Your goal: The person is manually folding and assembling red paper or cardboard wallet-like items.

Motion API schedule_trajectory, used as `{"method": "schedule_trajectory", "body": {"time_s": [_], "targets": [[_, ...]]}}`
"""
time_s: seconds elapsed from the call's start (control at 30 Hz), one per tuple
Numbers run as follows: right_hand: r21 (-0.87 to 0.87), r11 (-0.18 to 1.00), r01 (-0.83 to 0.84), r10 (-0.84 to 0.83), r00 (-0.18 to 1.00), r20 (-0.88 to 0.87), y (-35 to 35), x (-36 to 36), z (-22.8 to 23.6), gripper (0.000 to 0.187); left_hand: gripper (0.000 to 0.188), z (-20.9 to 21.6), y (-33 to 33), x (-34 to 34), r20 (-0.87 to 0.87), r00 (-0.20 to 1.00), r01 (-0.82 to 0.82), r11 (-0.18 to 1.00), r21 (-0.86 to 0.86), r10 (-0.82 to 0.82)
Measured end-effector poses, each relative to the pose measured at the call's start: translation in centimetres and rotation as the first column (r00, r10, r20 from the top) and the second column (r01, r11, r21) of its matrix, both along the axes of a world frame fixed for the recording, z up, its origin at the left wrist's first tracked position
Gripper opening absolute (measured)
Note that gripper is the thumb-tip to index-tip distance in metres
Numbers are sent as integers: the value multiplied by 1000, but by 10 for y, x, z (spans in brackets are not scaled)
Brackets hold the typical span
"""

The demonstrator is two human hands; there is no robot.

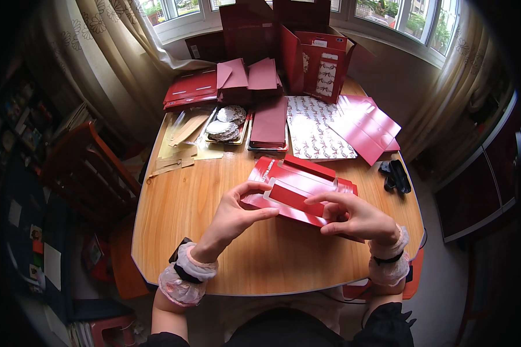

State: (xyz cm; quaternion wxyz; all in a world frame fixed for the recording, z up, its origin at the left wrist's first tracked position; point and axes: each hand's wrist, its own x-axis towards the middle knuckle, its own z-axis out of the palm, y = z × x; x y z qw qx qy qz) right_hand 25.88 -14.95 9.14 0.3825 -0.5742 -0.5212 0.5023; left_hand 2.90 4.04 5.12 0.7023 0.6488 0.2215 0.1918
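Our left hand [237, 211] has finger and thumb spread wide at the left end of a red card box [307, 184]; our right hand [362, 218] curls over its near wall, and we cannot tell whether it grips. Between our fingers, the folding looks part done: two long walls stand up, while the ends seem unclosed. Beyond our fingertips, a red card stack [269, 121] and patterned sheet [318, 130] limit room. Rightward, a black object [395, 176] lies near the edge of the table [173, 220]. Leftward and towards us, its bare wood leaves space.
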Motion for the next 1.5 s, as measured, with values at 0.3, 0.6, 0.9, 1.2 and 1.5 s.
{"method": "schedule_trajectory", "body": {"time_s": [0.3,0.6,0.9,1.2,1.5], "targets": [[139,990,26,-49,985,168,-1,-7,4,42,49,2,0,0,-7,1000,-30,999,-14,30],[594,793,-138,-443,540,716,-3,-39,7,37,47,14,2,-3,17,993,-117,990,-78,118],[705,604,-373,-695,186,694,5,-50,3,37,46,19,8,-9,-23,989,-150,979,-141,148],[678,618,-398,-681,161,715,6,-46,0,41,45,22,8,-7,-11,989,-149,963,-224,151],[689,606,-397,-688,173,705,6,-44,-1,39,44,17,14,-9,44,994,-77,949,-307,95]]}}
